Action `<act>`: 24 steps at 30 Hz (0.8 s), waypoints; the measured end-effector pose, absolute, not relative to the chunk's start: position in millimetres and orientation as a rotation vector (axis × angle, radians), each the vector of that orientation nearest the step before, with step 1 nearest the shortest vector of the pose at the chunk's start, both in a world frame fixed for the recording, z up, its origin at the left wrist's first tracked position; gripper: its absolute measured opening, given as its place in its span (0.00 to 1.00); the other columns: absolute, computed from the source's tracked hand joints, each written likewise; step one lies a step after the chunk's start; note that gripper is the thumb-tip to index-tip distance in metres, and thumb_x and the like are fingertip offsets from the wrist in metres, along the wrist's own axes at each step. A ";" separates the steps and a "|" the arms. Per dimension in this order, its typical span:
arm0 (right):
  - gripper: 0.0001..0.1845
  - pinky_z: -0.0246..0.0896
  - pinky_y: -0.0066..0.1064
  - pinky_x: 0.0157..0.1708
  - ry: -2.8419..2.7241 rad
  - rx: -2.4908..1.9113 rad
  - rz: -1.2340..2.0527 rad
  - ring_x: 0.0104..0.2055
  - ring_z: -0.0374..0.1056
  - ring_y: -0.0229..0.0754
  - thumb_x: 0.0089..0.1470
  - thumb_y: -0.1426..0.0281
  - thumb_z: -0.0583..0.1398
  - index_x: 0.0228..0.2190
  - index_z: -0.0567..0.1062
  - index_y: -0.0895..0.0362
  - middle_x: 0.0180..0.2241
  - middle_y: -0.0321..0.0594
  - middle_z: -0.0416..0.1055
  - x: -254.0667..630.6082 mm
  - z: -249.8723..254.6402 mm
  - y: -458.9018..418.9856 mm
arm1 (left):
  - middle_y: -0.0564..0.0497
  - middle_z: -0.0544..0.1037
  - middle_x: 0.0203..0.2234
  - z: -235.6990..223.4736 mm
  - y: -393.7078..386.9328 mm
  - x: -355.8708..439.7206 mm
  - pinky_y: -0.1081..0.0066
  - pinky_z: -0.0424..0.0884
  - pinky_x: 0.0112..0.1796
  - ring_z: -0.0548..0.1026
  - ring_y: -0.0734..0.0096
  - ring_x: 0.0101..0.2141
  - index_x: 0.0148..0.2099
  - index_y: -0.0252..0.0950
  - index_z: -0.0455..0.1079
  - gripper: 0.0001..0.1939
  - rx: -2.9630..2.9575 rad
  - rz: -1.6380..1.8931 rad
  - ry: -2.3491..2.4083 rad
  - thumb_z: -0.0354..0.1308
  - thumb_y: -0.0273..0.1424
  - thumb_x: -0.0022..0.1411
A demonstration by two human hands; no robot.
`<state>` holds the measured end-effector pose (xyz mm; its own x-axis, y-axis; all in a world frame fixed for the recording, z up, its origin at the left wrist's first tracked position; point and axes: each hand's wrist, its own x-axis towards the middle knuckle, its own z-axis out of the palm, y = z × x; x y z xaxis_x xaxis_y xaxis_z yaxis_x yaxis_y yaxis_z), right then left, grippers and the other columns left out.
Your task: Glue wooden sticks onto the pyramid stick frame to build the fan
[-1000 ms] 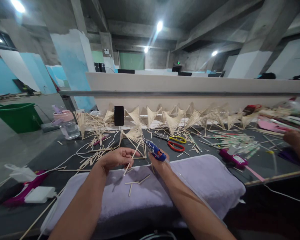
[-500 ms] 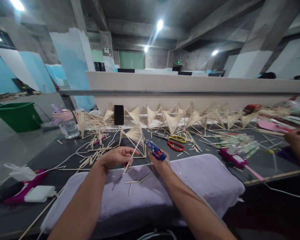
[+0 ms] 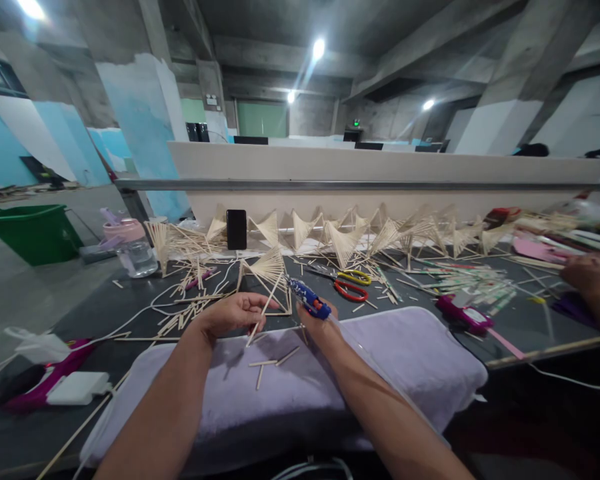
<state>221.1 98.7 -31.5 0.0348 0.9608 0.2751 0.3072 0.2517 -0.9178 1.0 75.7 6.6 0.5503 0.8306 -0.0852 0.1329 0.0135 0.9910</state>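
Between the fingertips of my left hand (image 3: 240, 312) is a thin wooden stick (image 3: 265, 310), slanting up toward a fan-shaped stick model (image 3: 266, 267). My right hand (image 3: 320, 327) is wrapped around a blue glue gun (image 3: 307, 298), whose nozzle points at the upper end of the stick, close to the model's right edge. Whether the nozzle touches is too small to tell. Under my wrists lies a lilac towel (image 3: 400, 347) with a few short stick pieces (image 3: 263, 365) on it.
Scissors (image 3: 351, 285) with red and yellow handles lie beyond the glue gun. Finished stick models (image 3: 345, 243) line the back near a black phone (image 3: 237, 230). A water bottle (image 3: 135, 250) stands left; a magenta tool (image 3: 464, 315) lies right. Another person's hand (image 3: 590, 277) is at far right.
My hands, the stick and the glue gun stay almost in place. The other person's hand at the far right has shifted slightly left.
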 end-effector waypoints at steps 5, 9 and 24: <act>0.13 0.51 0.29 0.21 -1.495 -1.261 0.766 0.21 0.55 0.36 0.43 0.62 0.58 0.17 0.65 0.57 0.17 0.35 0.61 219.9 -30.2 96.9 | 0.51 0.72 0.20 8.1 75.2 1.2 0.77 0.60 0.23 0.66 0.78 0.20 0.55 0.31 0.63 0.24 1.483 0.655 0.863 0.57 0.30 0.55; 0.12 0.51 0.29 0.22 -1.489 -1.276 0.768 0.21 0.55 0.36 0.43 0.63 0.57 0.16 0.65 0.56 0.17 0.34 0.60 219.4 -30.6 98.0 | 0.51 0.72 0.20 8.6 74.2 2.5 0.77 0.61 0.23 0.66 0.78 0.20 0.55 0.31 0.63 0.24 1.485 0.661 0.867 0.57 0.29 0.55; 0.12 0.51 0.30 0.21 -1.487 -1.282 0.762 0.20 0.54 0.35 0.43 0.63 0.57 0.16 0.65 0.56 0.17 0.34 0.60 220.6 -27.6 96.0 | 0.49 0.73 0.21 3.8 76.1 -1.6 0.76 0.62 0.23 0.68 0.77 0.20 0.54 0.30 0.64 0.24 1.449 0.598 0.835 0.58 0.29 0.54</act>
